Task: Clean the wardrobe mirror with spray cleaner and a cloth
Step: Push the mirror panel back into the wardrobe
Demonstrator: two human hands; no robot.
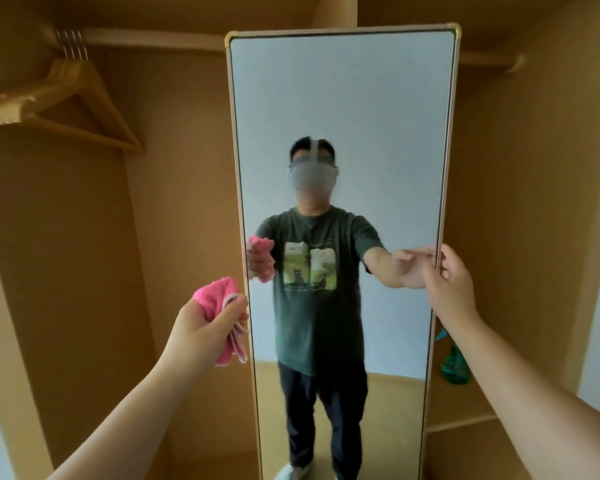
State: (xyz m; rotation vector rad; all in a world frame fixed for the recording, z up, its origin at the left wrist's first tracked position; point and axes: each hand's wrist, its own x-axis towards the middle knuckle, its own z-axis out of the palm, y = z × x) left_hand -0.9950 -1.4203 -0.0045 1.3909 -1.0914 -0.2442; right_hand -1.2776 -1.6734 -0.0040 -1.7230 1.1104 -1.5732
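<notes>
One mirror [340, 98]: right hand [447, 282] fingers grip its right edge; left hand [201, 327] fingers clutch one pink cloth [212, 296]; one green spray bottle [454, 365] far right.

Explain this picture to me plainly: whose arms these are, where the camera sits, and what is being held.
There is no machine here. The one picture comes from a wide-angle camera worn on a person's head, looking forward and down, so the two bare arms reaching in from the bottom are the wearer's own. Ahead stands a tall framed mirror inside a wooden wardrobe; the figure in the glass is the wearer's reflection. The left hand has a closed grip on a bunched pink cloth, held beside the mirror's left edge. The right hand holds the mirror's right edge with its fingers. A green spray bottle stands on the wardrobe floor, low on the right behind the arm. Wooden hangers hang from the rail, upper left.
</notes>
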